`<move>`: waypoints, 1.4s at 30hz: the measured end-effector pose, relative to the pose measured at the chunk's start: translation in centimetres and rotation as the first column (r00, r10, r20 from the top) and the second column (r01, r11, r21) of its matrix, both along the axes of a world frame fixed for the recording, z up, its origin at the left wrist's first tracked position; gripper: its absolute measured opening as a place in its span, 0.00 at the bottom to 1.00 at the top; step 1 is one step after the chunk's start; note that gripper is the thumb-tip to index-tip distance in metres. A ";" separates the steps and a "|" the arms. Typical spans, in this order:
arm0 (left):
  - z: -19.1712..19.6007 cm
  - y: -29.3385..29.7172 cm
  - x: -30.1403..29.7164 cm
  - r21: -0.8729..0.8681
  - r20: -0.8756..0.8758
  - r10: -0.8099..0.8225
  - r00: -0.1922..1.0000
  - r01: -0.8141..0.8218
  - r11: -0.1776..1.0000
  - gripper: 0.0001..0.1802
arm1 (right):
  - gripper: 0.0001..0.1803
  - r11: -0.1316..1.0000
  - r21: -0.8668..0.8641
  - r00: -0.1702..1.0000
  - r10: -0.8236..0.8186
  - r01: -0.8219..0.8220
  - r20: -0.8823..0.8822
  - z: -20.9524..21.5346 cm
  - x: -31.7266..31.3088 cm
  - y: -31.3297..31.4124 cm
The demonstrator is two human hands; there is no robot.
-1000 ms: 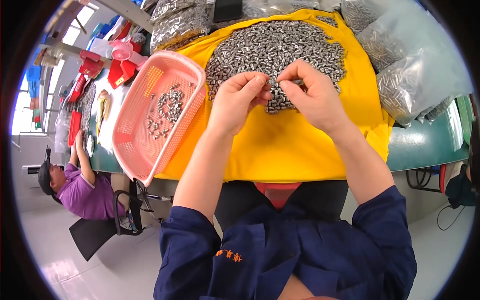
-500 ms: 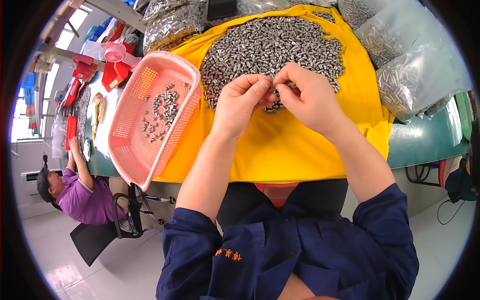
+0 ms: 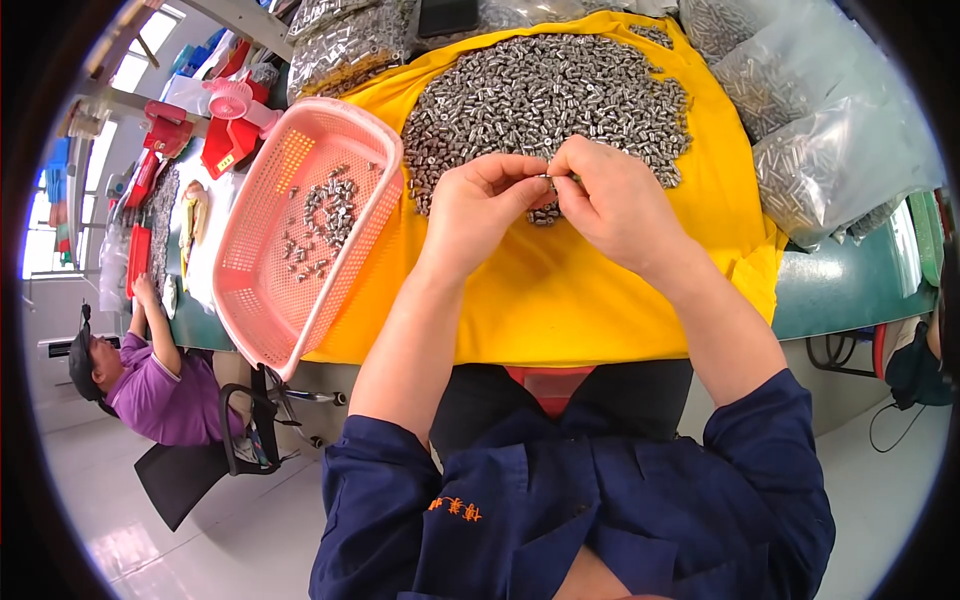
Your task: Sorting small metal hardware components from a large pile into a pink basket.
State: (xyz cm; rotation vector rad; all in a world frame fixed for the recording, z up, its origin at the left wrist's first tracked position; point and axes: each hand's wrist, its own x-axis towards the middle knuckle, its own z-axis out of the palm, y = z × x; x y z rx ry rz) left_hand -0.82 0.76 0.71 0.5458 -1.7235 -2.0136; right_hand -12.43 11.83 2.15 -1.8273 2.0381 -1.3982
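My left hand [image 3: 482, 207] and my right hand [image 3: 610, 203] meet fingertip to fingertip over the near edge of a broad pile of small metal cylinders [image 3: 545, 95]. Pinched between both thumbs and forefingers is a small metal part [image 3: 548, 179], mostly covered by the fingers. The pile lies spread on a yellow cloth [image 3: 540, 300]. To the left of my forearm stands a pink perforated plastic basket [image 3: 385, 190], tilted in view, with a loose scatter of similar metal pieces [image 3: 330, 215] on its bottom.
Clear bags of metal parts [image 3: 820, 160] sit at the right, with more bags [image 3: 350, 50] and a dark phone [image 3: 447, 16] at the back. A pink fan [image 3: 230, 100] and red bins [image 3: 225, 145] stand left. A seated person in purple [image 3: 175, 390] works beyond the basket.
My fingertips have closed further around the small part, and both hands sit slightly lower. The whole view has shifted a little; the basket and pile look the same.
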 end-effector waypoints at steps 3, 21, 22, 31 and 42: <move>0.1 0.3 -0.1 -0.251 0.182 0.076 0.980 -0.029 0.968 0.07 | 0.02 0.999 0.030 0.998 -0.017 0.019 -0.067 -0.5 0.0 -0.2; 0.0 -0.6 0.5 0.306 -0.135 0.009 0.991 0.033 0.951 0.07 | 0.04 1.000 0.023 0.937 -0.004 -0.005 0.350 0.6 -0.5 0.3; 0.0 -0.6 0.5 0.307 -0.134 0.009 0.991 0.033 0.951 0.07 | 0.04 1.000 0.023 0.936 -0.003 -0.005 0.351 0.6 -0.5 0.2; -0.4 -0.5 0.6 0.369 -0.165 -0.077 0.983 0.134 0.920 0.07 | 0.03 0.995 -0.016 0.883 0.094 -0.098 0.460 1.0 -0.2 0.3; -0.6 -0.2 0.2 0.198 -0.168 -0.032 0.985 0.066 0.978 0.06 | 0.02 1.000 0.007 0.989 -0.002 0.001 0.146 0.7 0.1 0.3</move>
